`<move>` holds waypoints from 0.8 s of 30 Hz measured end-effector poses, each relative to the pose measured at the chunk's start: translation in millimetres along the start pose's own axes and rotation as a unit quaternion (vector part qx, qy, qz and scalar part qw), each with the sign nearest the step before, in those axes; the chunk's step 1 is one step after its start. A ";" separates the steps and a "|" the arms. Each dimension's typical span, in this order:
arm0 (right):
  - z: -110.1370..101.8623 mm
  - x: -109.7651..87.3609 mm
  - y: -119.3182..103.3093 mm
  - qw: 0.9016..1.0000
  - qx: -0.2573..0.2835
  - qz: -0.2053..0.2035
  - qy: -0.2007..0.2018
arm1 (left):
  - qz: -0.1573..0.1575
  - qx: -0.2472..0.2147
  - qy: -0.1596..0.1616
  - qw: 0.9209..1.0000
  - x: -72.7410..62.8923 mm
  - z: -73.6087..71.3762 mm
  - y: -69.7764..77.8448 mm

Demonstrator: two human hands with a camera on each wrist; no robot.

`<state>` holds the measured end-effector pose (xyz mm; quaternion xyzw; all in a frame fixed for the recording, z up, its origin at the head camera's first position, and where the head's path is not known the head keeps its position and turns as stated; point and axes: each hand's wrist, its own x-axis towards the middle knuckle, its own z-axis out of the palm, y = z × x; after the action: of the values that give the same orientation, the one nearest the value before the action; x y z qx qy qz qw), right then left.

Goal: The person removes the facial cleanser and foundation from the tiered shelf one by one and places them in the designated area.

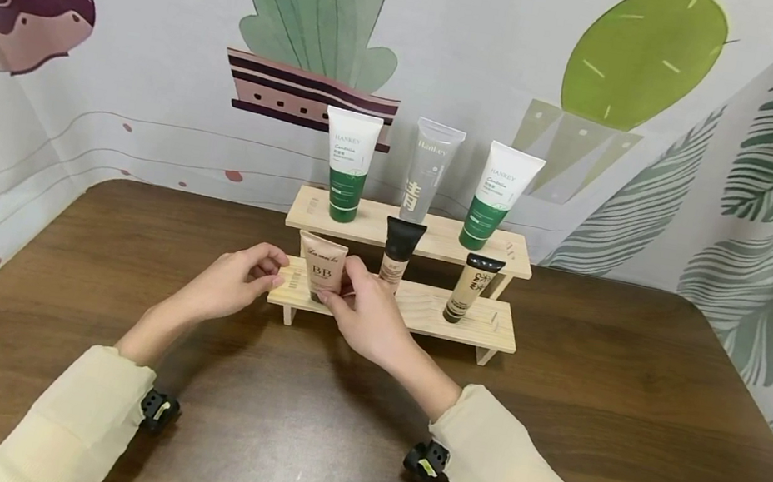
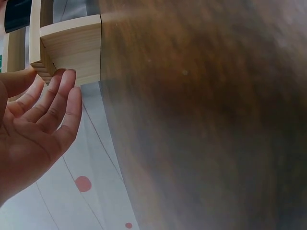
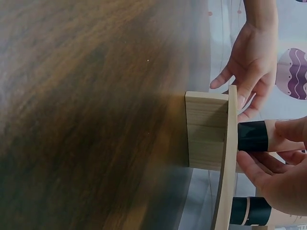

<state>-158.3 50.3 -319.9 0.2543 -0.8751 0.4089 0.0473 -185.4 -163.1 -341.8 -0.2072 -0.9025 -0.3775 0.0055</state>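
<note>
A two-tier wooden display stand (image 1: 430, 321) stands on the table. My right hand (image 1: 371, 314) holds a beige BB cream tube (image 1: 322, 263) between thumb and fingers at the left end of the lower tier. Its black cap (image 3: 252, 136) faces down, right at the board, in the right wrist view. At that same end, my left hand (image 1: 236, 282) grips the board's edge, its thumb by the top and other fingers (image 2: 69, 96) lower, beside the stand's leg (image 2: 72, 52). Close to the right hand is a beige tube with a black top (image 1: 403, 245), partly hidden behind it.
A gold tube (image 1: 471, 292) stands at the right of the lower tier. On the upper tier are two white-and-green tubes, left (image 1: 350, 159) and right (image 1: 500, 196), with a clear grey tube (image 1: 431, 168) between. Behind the brown table (image 1: 590, 442) hangs a cactus-print cloth (image 1: 479, 37).
</note>
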 end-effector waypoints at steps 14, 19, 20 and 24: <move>-14.3 -10.8 -1.8 0.998 0.050 0.002 -0.039 | -0.003 0.005 0.000 1.000 -0.3 -0.7 2.0; -24.6 -19.8 4.2 0.997 0.042 -0.015 -0.065 | -0.003 0.005 0.001 1.000 -0.2 -0.1 2.3; -27.0 -21.9 5.8 0.997 0.041 -0.015 -0.070 | -0.003 0.005 0.001 1.000 -0.2 0.0 2.2; -37.6 -30.4 14.7 0.995 0.040 -0.020 -0.087 | -0.002 0.004 0.003 1.000 0.5 0.7 1.3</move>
<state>-143.8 98.4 -314.1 0.3081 -0.8535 0.4191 -0.0306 -185.3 -161.7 -341.4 -0.2040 -0.9046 -0.3741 0.0078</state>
